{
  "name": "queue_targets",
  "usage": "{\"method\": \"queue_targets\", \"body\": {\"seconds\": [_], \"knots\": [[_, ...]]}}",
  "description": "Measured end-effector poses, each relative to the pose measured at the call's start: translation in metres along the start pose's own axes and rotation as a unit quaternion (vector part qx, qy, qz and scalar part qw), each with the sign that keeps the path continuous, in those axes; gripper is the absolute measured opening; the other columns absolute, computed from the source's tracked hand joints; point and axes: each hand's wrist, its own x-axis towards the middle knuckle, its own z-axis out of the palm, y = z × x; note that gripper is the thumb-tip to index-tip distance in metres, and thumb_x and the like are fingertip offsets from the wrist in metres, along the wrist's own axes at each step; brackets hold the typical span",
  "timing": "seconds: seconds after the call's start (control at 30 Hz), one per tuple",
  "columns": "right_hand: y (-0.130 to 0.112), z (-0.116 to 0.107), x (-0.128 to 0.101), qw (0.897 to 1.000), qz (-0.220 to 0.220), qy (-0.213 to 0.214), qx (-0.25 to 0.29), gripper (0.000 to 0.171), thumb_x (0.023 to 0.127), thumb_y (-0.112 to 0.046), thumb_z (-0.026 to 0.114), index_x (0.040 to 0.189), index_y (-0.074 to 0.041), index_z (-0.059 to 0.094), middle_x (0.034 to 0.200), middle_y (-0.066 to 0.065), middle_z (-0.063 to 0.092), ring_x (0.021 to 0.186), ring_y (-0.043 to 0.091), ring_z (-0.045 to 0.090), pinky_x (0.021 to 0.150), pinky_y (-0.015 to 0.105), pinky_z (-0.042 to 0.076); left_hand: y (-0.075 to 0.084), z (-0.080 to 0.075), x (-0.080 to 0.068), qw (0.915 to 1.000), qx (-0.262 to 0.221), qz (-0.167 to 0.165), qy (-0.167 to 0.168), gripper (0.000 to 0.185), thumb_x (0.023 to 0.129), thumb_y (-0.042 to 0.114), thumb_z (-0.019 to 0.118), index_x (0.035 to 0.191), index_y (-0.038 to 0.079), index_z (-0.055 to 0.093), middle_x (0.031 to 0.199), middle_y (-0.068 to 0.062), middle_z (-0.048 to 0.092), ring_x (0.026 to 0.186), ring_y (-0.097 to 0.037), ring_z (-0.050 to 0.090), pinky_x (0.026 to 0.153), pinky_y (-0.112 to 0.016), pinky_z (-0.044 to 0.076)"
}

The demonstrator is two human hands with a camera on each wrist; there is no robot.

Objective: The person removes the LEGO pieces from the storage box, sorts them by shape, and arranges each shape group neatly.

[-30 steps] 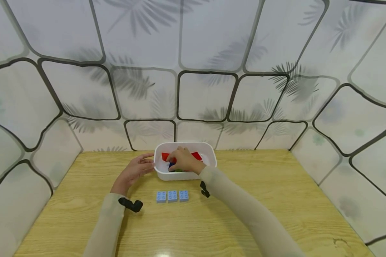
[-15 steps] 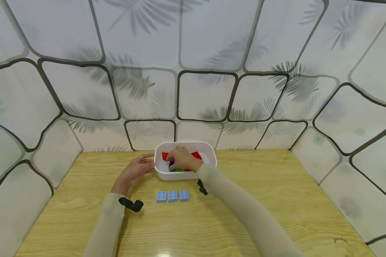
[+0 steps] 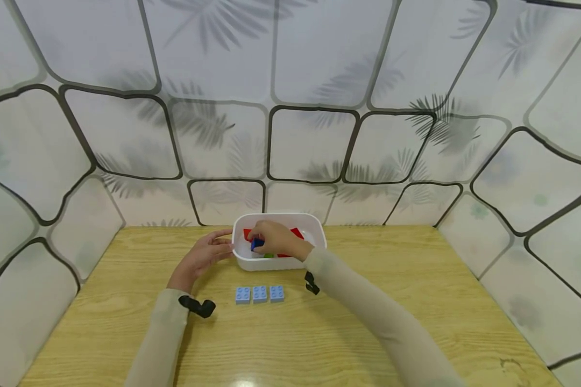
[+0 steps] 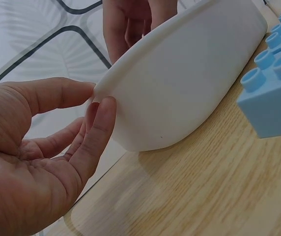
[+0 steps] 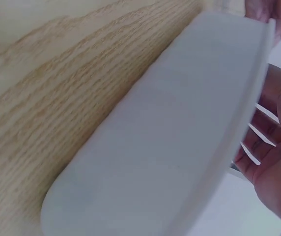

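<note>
The right hand (image 3: pixel 277 239) covers most of what lies in the white tub (image 3: pixel 314 221): the red pieces (image 3: pixel 297 233) show only at 12 and 2 o'clock of it, the green piece (image 3: pixel 269 255) as a sliver. In the right wrist view the tub wall hides the fingertips and their grip.

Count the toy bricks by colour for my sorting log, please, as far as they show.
Light blue bricks on the table: 3
Dark blue brick held by the right hand in the white tub: 1
Red bricks in the tub: at least 1, partly hidden
Green brick: 1
Total: at least 6
</note>
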Motion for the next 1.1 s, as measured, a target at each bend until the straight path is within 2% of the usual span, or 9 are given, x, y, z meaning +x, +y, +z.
{"method": "queue_targets", "body": {"seconds": [0.17, 0.3, 0.4, 0.5, 0.67, 0.77, 0.87, 1.1], "knots": [[0.000, -0.007, -0.023, 0.998, -0.044, 0.041, 0.022, 0.035, 0.087, -0.015, 0.080, 0.119, -0.003, 0.074, 0.105, 0.009, 0.067, 0.094, 0.023, 0.061, 0.083, 0.029, 0.052, -0.002, 0.000, 0.001, 1.0000, 0.003, 0.006, -0.002, 0.063, 0.102, 0.003, 0.059, 0.157, -0.001, 0.031, 0.128, -0.017, 0.052, 0.104, -0.012, 0.061, 0.104, -0.034, 0.056], [0.003, -0.010, -0.048, 0.995, -0.053, 0.066, 0.044, 0.035, 0.087, -0.014, 0.076, 0.121, -0.005, 0.073, 0.108, 0.008, 0.064, 0.096, 0.029, 0.063, 0.079, 0.027, 0.051, -0.003, -0.001, 0.002, 0.9999, 0.011, 0.008, 0.000, 0.062, 0.102, 0.003, 0.059, 0.157, 0.000, 0.032, 0.127, -0.015, 0.053, 0.104, -0.011, 0.061, 0.103, -0.033, 0.057], [0.009, -0.010, -0.065, 0.992, -0.060, 0.092, 0.062, 0.035, 0.087, -0.010, 0.074, 0.122, -0.006, 0.073, 0.111, 0.007, 0.063, 0.097, 0.031, 0.063, 0.080, 0.030, 0.056, -0.003, -0.001, 0.002, 0.9998, 0.017, 0.006, 0.004, 0.061, 0.102, 0.004, 0.059, 0.157, 0.001, 0.033, 0.126, -0.013, 0.053, 0.104, -0.010, 0.061, 0.102, -0.032, 0.057], [0.017, -0.009, -0.078, 0.984, -0.073, 0.135, 0.091, 0.035, 0.084, -0.006, 0.073, 0.119, -0.004, 0.074, 0.110, 0.009, 0.062, 0.091, 0.032, 0.061, 0.077, 0.038, 0.059, -0.003, -0.001, 0.002, 0.9998, 0.019, 0.009, 0.001, 0.062, 0.102, 0.004, 0.060, 0.157, 0.000, 0.032, 0.125, -0.012, 0.053, 0.103, -0.010, 0.061, 0.102, -0.032, 0.057], [0.029, -0.006, -0.096, 0.969, -0.078, 0.184, 0.146, 0.034, 0.081, -0.002, 0.074, 0.115, -0.005, 0.073, 0.107, 0.007, 0.061, 0.082, 0.019, 0.057, 0.071, 0.041, 0.059, -0.002, -0.001, 0.003, 0.9999, 0.008, 0.010, -0.004, 0.063, 0.101, 0.004, 0.060, 0.157, -0.002, 0.031, 0.120, -0.008, 0.056, 0.102, -0.009, 0.062, 0.100, -0.031, 0.058], [0.030, -0.005, -0.108, 0.963, -0.069, 0.186, 0.181, 0.034, 0.082, 0.000, 0.072, 0.115, -0.007, 0.072, 0.109, 0.007, 0.062, 0.085, 0.015, 0.057, 0.075, 0.045, 0.060, -0.003, -0.002, 0.003, 0.9999, 0.003, 0.009, -0.005, 0.063, 0.101, 0.003, 0.060, 0.157, -0.002, 0.032, 0.118, -0.006, 0.057, 0.101, -0.008, 0.062, 0.100, -0.031, 0.058], [0.027, -0.004, -0.121, 0.961, -0.062, 0.178, 0.203, 0.034, 0.083, 0.002, 0.072, 0.115, -0.007, 0.071, 0.111, 0.007, 0.064, 0.091, 0.019, 0.060, 0.081, 0.047, 0.061, -0.003, -0.002, 0.002, 0.9999, 0.006, 0.010, -0.008, 0.063, 0.101, 0.004, 0.060, 0.157, -0.002, 0.031, 0.118, -0.005, 0.057, 0.101, -0.008, 0.063, 0.101, -0.031, 0.058], [0.027, 0.009, -0.141, 0.967, -0.067, 0.120, 0.213, 0.031, 0.083, 0.001, 0.075, 0.113, -0.004, 0.067, 0.107, 0.010, 0.065, 0.098, 0.020, 0.063, 0.078, 0.032, 0.064, -0.002, -0.001, 0.000, 0.9999, 0.005, 0.011, -0.006, 0.063, 0.101, 0.004, 0.061, 0.157, -0.001, 0.031, 0.122, -0.009, 0.056, 0.103, -0.010, 0.062, 0.100, -0.029, 0.058]]}}
